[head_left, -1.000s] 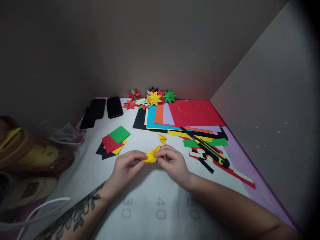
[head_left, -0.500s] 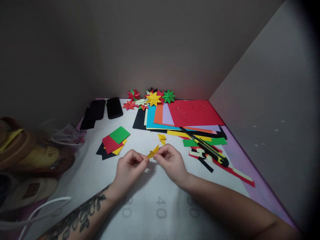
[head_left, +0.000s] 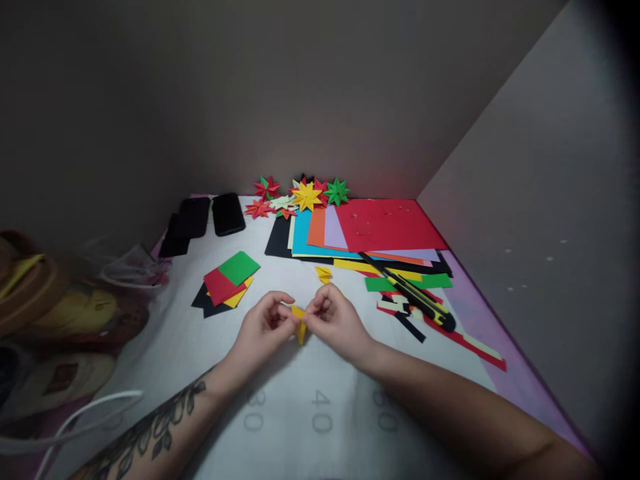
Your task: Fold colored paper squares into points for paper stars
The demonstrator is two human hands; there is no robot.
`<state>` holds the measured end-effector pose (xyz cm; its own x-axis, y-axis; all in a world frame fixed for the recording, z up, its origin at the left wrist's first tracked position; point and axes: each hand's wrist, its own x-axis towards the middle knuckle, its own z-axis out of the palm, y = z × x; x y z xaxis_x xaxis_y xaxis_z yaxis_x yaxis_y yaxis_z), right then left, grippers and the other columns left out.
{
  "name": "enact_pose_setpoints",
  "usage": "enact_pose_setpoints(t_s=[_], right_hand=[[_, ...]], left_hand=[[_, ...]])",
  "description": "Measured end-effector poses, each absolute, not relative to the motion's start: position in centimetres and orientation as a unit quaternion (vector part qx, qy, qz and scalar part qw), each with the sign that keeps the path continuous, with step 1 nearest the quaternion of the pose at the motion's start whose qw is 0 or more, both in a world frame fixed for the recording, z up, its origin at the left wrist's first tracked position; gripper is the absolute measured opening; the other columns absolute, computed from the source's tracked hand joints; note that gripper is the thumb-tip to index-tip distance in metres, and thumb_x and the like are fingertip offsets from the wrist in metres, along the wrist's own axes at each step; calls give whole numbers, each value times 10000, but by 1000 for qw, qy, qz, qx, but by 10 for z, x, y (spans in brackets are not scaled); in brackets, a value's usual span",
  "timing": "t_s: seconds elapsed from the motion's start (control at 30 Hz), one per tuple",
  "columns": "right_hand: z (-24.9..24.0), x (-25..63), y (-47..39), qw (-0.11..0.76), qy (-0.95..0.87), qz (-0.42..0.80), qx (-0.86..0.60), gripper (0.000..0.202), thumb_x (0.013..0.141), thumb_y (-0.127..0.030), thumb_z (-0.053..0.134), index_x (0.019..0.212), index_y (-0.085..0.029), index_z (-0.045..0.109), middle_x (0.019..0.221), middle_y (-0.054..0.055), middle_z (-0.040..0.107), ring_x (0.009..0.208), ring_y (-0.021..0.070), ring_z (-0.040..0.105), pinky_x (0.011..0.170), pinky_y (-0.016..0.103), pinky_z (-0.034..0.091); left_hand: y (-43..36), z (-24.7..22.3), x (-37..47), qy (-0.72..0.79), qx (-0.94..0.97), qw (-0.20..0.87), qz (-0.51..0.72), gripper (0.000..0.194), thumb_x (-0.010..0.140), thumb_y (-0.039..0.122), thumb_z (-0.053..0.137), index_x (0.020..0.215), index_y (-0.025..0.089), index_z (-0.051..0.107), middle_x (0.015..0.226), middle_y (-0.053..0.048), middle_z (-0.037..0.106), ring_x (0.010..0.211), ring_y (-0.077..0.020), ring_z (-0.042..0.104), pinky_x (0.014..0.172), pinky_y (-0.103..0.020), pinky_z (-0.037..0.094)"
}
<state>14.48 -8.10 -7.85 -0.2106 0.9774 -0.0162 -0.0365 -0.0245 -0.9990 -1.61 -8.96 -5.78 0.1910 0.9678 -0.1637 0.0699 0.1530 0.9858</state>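
Observation:
Between my fingertips, above the white mat (head_left: 320, 373), is a small folded yellow paper piece (head_left: 300, 325), standing roughly upright. My left hand (head_left: 265, 327) pinches its left side with thumb and fingers. From the right, my right hand (head_left: 341, 325) pinches the same piece. Just beyond my right hand lies another folded yellow paper unit (head_left: 324, 273), partly hidden by the knuckles. A stack of small paper rectangles in green (head_left: 240, 268), red (head_left: 223, 288), yellow and black rests to the left of my hands.
At the back are folded paper stars (head_left: 307, 197) beside coloured paper sheets (head_left: 390, 227). A black-and-yellow utility knife (head_left: 425, 303) lies among paper strips (head_left: 480, 350) on the right. A smartphone (head_left: 229, 214) is at back left. A white cable (head_left: 95, 407) and blurred items stand at left.
The yellow folded piece has turned from a slanted, nearly level position to an upright one, with its point downward. My left fingers have spread a little and both hands still hold it.

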Motion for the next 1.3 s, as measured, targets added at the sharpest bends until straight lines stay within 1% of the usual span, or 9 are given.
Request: enact_pose_setpoints(t_s=[0.2,0.37,0.53,0.63,0.7,0.77,0.83,1.07,1.3], right_hand=[[-75,141,-81,468,-474,619,-416,221,748,-170,598,827,-223,398,698,-53,553,619,102,521,585,219,418],[-75,142,-80,464,-475,622,-415,211,747,-173,606,817,-218,412,691,-56,541,621,96,505,573,204,390],[-78,148,-77,460,-480,610,-430,231,745,-191,622,817,-220,405,667,-58,545,585,96,501,549,205,386],[-76,154,-75,471,-558,505,-461,134,781,-185,581,808,-217,453,706,-28,557,621,119,528,571,238,427],[-74,156,-76,476,-661,372,-446,80,804,-157,551,857,-214,535,821,20,598,760,159,569,688,301,472],[-72,156,-77,462,-756,255,-388,211,815,-118,534,990,-226,584,980,60,618,928,197,565,832,371,466],[-72,154,-77,440,-806,203,-340,322,828,-86,512,1109,-234,570,1058,73,617,993,205,550,886,392,457],[-75,155,-77,445,-800,212,-342,352,827,-58,497,1132,-221,567,999,68,646,952,182,585,845,342,497],[-73,154,-77,455,-704,322,-440,269,813,-102,486,1005,-223,630,958,41,680,887,163,635,784,296,526]], left_hand=[[-90,-61,-15,483,509,615,360,321,704,153,629,983,192,477,613,85,482,525,-63,441,508,-171,343],[-90,-60,-19,493,494,573,429,291,749,171,617,993,214,463,638,78,514,560,-69,470,529,-168,359],[-81,-60,-27,497,436,556,504,321,719,201,675,969,218,476,653,75,549,563,-68,502,552,-171,394],[-78,-60,-28,513,408,550,517,319,709,225,691,964,210,500,658,66,574,561,-69,516,554,-172,401],[-79,-61,-27,524,412,558,495,318,707,238,694,971,199,521,648,57,588,554,-69,517,546,-168,392],[-82,-63,-24,521,423,578,465,312,711,249,691,975,189,535,635,49,600,550,-71,518,545,-169,385],[-84,-63,-22,512,431,599,440,304,720,261,685,977,180,544,633,43,612,553,-73,521,552,-172,385],[-85,-61,-23,504,474,604,396,298,755,285,660,1010,170,560,742,4,657,675,-111,589,619,-204,424],[-84,-62,-24,519,524,555,385,252,774,285,629,998,173,597,904,-42,662,772,-147,612,668,-243,462]])
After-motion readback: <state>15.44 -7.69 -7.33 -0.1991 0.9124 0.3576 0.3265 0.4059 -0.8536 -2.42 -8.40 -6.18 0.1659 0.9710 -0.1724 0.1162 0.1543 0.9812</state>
